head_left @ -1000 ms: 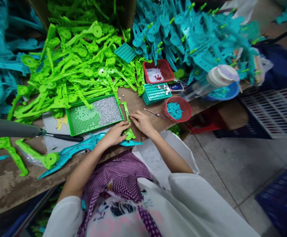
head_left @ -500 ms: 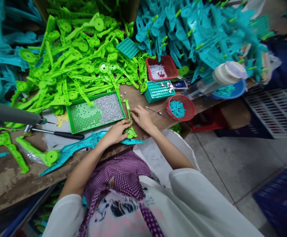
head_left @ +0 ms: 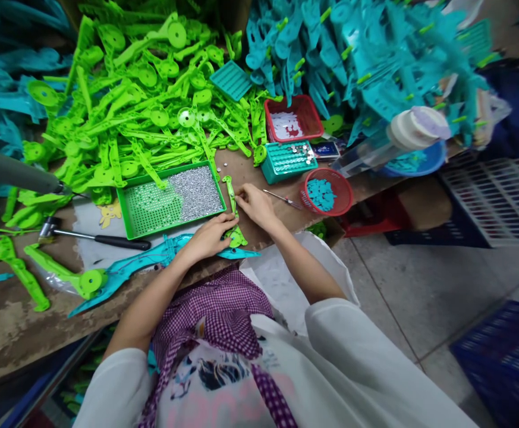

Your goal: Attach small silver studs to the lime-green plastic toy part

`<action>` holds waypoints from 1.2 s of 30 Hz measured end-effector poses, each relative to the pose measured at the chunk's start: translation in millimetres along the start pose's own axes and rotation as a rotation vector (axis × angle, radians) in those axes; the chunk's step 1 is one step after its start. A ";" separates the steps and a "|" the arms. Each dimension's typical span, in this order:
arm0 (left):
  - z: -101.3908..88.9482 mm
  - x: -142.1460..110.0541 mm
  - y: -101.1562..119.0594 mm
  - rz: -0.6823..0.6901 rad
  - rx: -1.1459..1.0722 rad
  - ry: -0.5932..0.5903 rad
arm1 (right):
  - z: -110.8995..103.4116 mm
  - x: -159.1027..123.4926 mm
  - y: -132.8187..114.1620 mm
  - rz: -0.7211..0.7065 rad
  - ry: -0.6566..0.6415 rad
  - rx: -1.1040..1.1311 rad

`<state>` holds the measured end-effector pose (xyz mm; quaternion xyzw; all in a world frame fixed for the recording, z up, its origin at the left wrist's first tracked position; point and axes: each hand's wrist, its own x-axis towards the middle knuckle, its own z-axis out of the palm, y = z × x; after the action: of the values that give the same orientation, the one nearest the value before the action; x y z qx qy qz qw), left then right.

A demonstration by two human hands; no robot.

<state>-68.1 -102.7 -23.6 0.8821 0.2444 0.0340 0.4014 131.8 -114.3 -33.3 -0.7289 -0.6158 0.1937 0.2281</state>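
Note:
A long green plastic part (head_left: 231, 202) lies on the brown workbench (head_left: 13, 333) just right of a green tray (head_left: 138, 229) of small silver screws. My left hand (head_left: 208, 235) presses down on the part's lower round end. My right hand (head_left: 254, 205) pinches the part's strip near its middle, fingertips closed on it. Under my left hand lies a long teal plastic part (head_left: 125, 270), pointing left.
A big heap of green parts (head_left: 134, 101) fills the back left, a heap of teal parts (head_left: 357, 53) the back right. Near my right hand are a teal tray (head_left: 286, 160), two red baskets (head_left: 324, 191), and a screwdriver (head_left: 281, 199). A hammer (head_left: 94, 238) lies left.
Both hands stay on the green part; the right hand has slid slightly up along its strip. The view has shifted a little, bringing the hammer's head into sight.

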 end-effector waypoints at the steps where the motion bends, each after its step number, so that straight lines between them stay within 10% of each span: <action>1: 0.3 0.0 -0.3 0.002 0.006 0.000 | -2.7 4.0 0.4 0.003 -0.037 -0.010; 9: -0.5 -2.1 0.8 0.038 0.086 -0.012 | -17.8 31.2 -0.6 -0.029 -0.230 -0.090; 25: -9.4 -1.3 6.8 0.015 0.194 -0.101 | -14.0 -22.8 29.8 -0.394 -0.158 0.190; 36: -10.5 -1.1 7.4 0.016 0.196 -0.104 | -20.4 -2.1 30.5 -0.615 -0.268 -0.382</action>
<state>-68.8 -100.1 -11.0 0.9196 0.2183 -0.0328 0.3250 167.6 -122.5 -34.0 -0.5079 -0.8549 0.0914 0.0532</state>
